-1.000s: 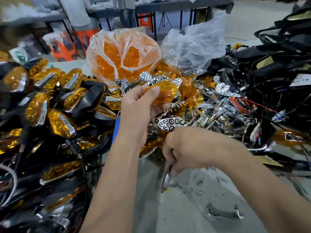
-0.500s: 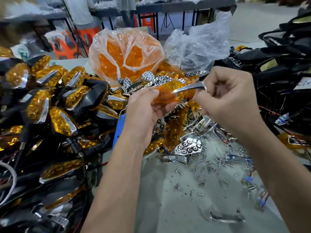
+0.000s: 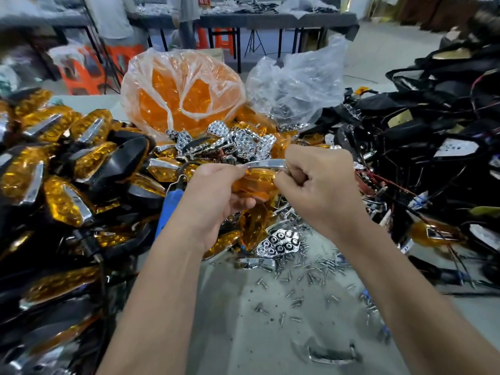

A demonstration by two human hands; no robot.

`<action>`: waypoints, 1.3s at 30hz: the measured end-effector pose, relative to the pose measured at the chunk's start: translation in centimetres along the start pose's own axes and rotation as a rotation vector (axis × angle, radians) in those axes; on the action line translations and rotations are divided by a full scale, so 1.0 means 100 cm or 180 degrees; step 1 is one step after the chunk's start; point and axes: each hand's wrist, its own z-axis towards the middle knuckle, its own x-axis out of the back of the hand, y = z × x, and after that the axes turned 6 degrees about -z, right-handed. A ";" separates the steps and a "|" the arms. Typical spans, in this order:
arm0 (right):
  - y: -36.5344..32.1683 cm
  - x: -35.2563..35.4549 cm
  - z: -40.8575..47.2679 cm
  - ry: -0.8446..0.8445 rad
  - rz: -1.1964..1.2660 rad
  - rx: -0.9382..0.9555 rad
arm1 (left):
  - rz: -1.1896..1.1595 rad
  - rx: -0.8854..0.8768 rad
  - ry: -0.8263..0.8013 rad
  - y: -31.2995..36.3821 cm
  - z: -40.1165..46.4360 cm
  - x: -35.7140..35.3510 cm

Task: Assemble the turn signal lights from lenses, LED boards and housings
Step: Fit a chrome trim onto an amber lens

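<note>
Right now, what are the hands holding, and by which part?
Left hand grips the amber lens at its left end; right hand pinches the chrome trim strip at its right end, atop the lens.

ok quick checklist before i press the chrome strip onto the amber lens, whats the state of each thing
1. Amber lens held: ok, the left hand grips it from the left side.
2. Chrome strip held: ok, the right hand pinches its right end.
3. Strip over the lens: ok, it lies along the lens's top edge.
4. Strip seated in the lens: cannot tell, the fingers hide the joint.
5. Screws within reach: ok, scattered on the table below the hands.
6. Reflector ready: ok, one lies just below the hands.
</note>
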 end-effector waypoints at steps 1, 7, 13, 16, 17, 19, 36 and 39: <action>0.001 0.000 0.000 -0.0087 -0.0046 0.0004 | -0.0042 0.0037 0.0038 0.000 0.000 0.000; 0.007 0.001 -0.001 -0.0390 -0.0071 0.0056 | -0.0350 0.0091 0.0253 -0.001 0.002 -0.001; 0.010 -0.005 -0.002 -0.0684 -0.0094 0.0093 | 0.0229 -0.0125 0.0192 -0.001 0.002 0.002; 0.015 -0.002 0.000 -0.0864 -0.0108 0.0116 | 0.0253 -0.0292 0.0203 -0.002 -0.001 0.003; 0.017 0.001 0.000 -0.0896 -0.0042 0.0111 | 0.0183 -0.0290 0.0203 -0.002 -0.001 0.002; 0.023 0.008 0.001 -0.0956 0.0050 0.0055 | 0.0158 -0.0279 0.0226 -0.003 -0.002 -0.002; 0.013 0.016 0.004 -0.1181 0.1568 -0.1547 | 0.0026 -0.0713 0.0197 -0.007 -0.002 -0.006; 0.008 0.012 0.004 -0.1348 0.1959 -0.1624 | -0.0010 -0.0996 0.0071 -0.006 -0.003 -0.005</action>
